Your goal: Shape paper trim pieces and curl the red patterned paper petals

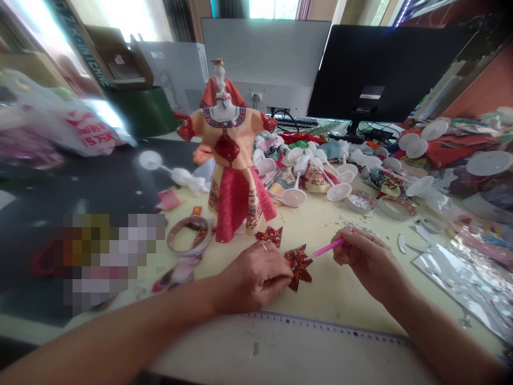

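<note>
My right hand (363, 259) is closed round a thin pink pen-like stick (329, 247), its pale tip at the right edge of a red patterned cutout with pointed petals (298, 266). Curled on the table, my left hand (258, 275) wears a ring and has its fingertips together on the left edge of that cutout. A second red patterned cutout (271, 235) lies just beyond my left hand. Behind it stands a white doll figure (222, 111) in a peach top (240, 144) and a red and cream skirt (234, 200), with a gold crown-like piece on its head.
A ruler (312, 323) runs along the table's front. Tape rolls (189, 235) lie left and right. White doll bodies on round stands (294, 198) and fabric pieces crowd the back, before two monitors (264, 53). Clear plastic packets (467, 283) lie at right.
</note>
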Available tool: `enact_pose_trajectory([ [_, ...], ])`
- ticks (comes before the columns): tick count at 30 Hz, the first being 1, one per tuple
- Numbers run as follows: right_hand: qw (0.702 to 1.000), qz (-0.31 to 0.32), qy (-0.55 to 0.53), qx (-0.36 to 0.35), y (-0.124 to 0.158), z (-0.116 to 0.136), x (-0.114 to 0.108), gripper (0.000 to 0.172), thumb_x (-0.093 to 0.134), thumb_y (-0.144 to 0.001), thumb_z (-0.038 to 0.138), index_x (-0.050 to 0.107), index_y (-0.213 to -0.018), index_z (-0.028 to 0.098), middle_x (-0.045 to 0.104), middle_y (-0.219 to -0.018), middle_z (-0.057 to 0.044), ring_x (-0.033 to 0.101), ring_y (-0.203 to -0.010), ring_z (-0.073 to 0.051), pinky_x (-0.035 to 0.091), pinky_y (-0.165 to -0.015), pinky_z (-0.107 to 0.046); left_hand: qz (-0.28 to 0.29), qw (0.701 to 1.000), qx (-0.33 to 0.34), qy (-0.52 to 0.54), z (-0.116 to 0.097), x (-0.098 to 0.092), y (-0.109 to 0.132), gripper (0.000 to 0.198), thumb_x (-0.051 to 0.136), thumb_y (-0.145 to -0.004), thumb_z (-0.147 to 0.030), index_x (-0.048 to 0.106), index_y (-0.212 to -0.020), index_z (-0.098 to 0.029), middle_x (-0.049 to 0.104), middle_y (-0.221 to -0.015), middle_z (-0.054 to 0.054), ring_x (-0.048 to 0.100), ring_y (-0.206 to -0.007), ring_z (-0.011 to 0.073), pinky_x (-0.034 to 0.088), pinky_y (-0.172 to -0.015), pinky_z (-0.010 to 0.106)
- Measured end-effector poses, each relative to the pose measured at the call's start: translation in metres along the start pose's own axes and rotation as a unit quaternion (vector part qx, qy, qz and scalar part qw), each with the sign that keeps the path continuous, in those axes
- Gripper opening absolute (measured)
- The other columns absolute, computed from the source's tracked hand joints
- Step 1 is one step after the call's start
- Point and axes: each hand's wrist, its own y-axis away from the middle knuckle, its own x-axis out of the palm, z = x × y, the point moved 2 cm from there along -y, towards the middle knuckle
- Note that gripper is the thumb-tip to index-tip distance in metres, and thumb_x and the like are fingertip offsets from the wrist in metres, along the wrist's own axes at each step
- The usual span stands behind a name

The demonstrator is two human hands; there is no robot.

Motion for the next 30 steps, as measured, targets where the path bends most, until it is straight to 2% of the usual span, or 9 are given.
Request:
enact_pose_trajectory([
  [3,1.000,0.004,-0.016,0.017,0.000,-0.003,0.000,0.022,0.067,-0.077,0.036,0.065,-0.067,0.016,0.057,-0.058,-0.002,0.045,-0.049,-0.008,0.040,-0.050,-0.020,-0.059,0.998,-0.025,-0.028,0.002,0.000,0.000,0.009,0.055,-0.083,-0.011,0.062,-0.085,-0.015,0.068,-0.074,0.003,0.058,-0.067,0.0128,0.047,-0.073,0.032],
  [5,1.000,0.009,-0.020,0.022,0.000,-0.004,0.001,0.023,0.067,-0.077,0.036,0.065,-0.067,0.016,0.057,-0.058,-0.002,0.045,-0.049,-0.008,0.040,-0.050,-0.020,-0.078,0.996,-0.031,-0.040,0.003,-0.001,0.000,0.009,0.056,-0.082,-0.010,0.062,-0.086,-0.015,0.069,-0.075,0.002,0.058,-0.067,0.0125,0.047,-0.073,0.032],
  [9,0.999,0.007,-0.016,0.032,0.000,-0.004,0.002,0.023,0.068,-0.077,0.037,0.066,-0.068,0.016,0.058,-0.059,-0.003,0.045,-0.049,-0.008,0.040,-0.049,-0.020,-0.091,0.995,-0.049,-0.008,0.002,0.000,0.000,0.008,0.059,-0.081,-0.010,0.064,-0.084,-0.015,0.069,-0.073,0.002,0.057,-0.066,0.0120,0.047,-0.070,0.030],
  [16,0.999,0.009,0.005,0.035,0.000,-0.004,0.001,0.023,0.067,-0.077,0.037,0.065,-0.067,0.016,0.058,-0.058,-0.003,0.046,-0.050,-0.008,0.039,-0.050,-0.019,-0.070,0.984,-0.150,0.066,0.003,0.000,0.000,0.010,0.059,-0.079,-0.009,0.066,-0.084,-0.015,0.066,-0.072,0.003,0.056,-0.066,0.0111,0.048,-0.062,0.023],
  [24,0.998,0.024,0.047,0.045,0.003,-0.005,0.007,0.025,0.068,-0.076,0.039,0.064,-0.066,0.016,0.058,-0.057,-0.002,0.045,-0.049,-0.008,0.039,-0.050,-0.020,-0.040,0.996,-0.076,-0.033,0.002,0.003,-0.001,0.012,0.061,-0.081,-0.015,0.066,-0.091,-0.016,0.070,-0.079,0.004,0.057,-0.074,0.0163,0.044,-0.075,0.033],
  [30,0.997,0.027,0.067,0.037,0.004,-0.005,0.011,0.026,0.069,-0.075,0.041,0.064,-0.068,0.016,0.059,-0.060,-0.002,0.046,-0.051,-0.009,0.039,-0.049,-0.021,-0.029,0.995,-0.061,-0.069,-0.003,0.002,-0.003,0.007,0.059,-0.084,-0.018,0.066,-0.084,-0.016,0.068,-0.075,0.001,0.056,-0.071,0.0141,0.039,-0.079,0.034],
])
